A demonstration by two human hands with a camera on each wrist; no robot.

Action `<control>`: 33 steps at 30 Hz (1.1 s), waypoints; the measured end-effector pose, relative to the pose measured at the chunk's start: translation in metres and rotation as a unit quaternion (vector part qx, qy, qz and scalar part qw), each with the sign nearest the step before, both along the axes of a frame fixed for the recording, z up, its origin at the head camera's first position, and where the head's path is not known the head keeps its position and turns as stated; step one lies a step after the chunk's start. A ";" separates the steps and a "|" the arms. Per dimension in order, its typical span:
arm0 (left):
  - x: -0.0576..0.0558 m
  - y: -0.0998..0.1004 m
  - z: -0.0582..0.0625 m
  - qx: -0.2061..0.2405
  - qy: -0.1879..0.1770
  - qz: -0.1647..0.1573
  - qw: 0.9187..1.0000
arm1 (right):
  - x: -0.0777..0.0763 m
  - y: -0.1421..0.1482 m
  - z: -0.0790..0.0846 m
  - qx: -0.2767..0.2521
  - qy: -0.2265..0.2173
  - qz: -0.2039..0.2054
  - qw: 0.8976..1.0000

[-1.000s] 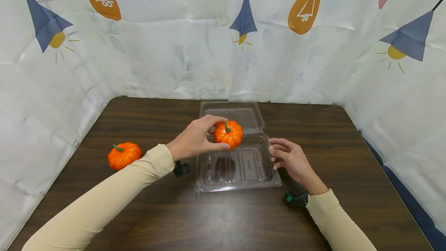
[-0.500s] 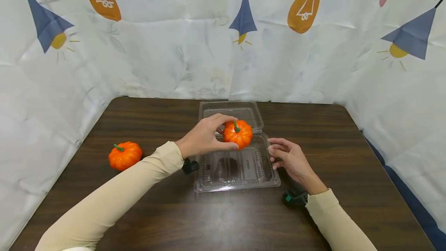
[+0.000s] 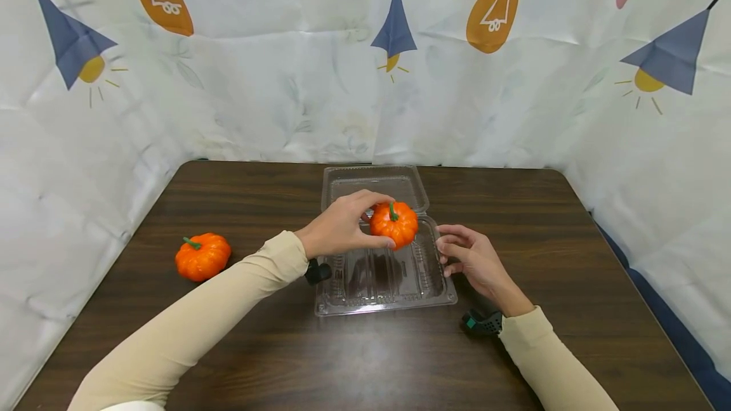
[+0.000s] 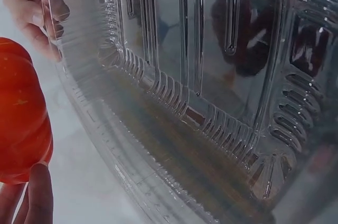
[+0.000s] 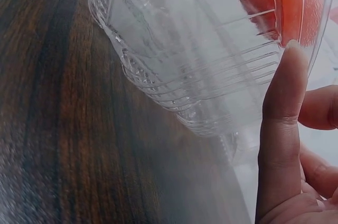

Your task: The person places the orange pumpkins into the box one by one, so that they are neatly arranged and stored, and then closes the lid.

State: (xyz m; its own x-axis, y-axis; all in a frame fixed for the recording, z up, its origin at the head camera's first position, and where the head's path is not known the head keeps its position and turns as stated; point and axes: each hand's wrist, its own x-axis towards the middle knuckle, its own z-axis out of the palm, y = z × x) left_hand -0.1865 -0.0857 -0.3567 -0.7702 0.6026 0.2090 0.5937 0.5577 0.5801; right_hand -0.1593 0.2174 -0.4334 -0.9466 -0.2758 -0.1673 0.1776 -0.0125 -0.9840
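An orange toy pumpkin with a green stem is pinched between the thumb and fingers of my left hand. It hangs above the base of a clear plastic clamshell container, whose lid lies open toward the back. At the container's right rim, my right hand holds the edge with thumb and fingertips. The left wrist view shows the pumpkin outside the clear wall, above my fingertips. In the right wrist view, my thumb touches the plastic edge. A second pumpkin rests left on the table.
The dark wood-grain table carries all these things. White cloth printed with lamps and bulbs hangs behind it and along both sides. A dark band of table separates the second pumpkin from the container.
My left hand has carried the held pumpkin to the right over the container base, and slightly lower at the last. The right hand stays at the rim.
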 end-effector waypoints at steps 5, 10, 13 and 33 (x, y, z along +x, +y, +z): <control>-0.002 0.003 -0.002 -0.001 -0.011 -0.003 1.000 | 0.001 -0.001 0.000 -0.001 -0.002 0.001 1.000; -0.003 0.007 -0.003 -0.009 -0.022 -0.013 1.000 | 0.002 -0.002 0.001 0.004 -0.006 0.000 1.000; -0.003 0.009 -0.002 -0.008 -0.026 -0.017 0.999 | 0.002 -0.002 0.002 0.011 -0.008 -0.001 1.000; -0.008 0.023 -0.008 -0.037 -0.056 -0.034 0.997 | 0.001 -0.001 0.002 0.017 -0.004 -0.001 1.000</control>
State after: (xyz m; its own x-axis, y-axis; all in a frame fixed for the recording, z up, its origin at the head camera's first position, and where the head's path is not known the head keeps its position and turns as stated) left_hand -0.1950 -0.0627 -0.3647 -0.7433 0.6646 0.0758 0.5647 0.5628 0.6036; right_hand -0.1587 0.2169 -0.4318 -0.9460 -0.2672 -0.1835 0.1851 0.0195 -0.9825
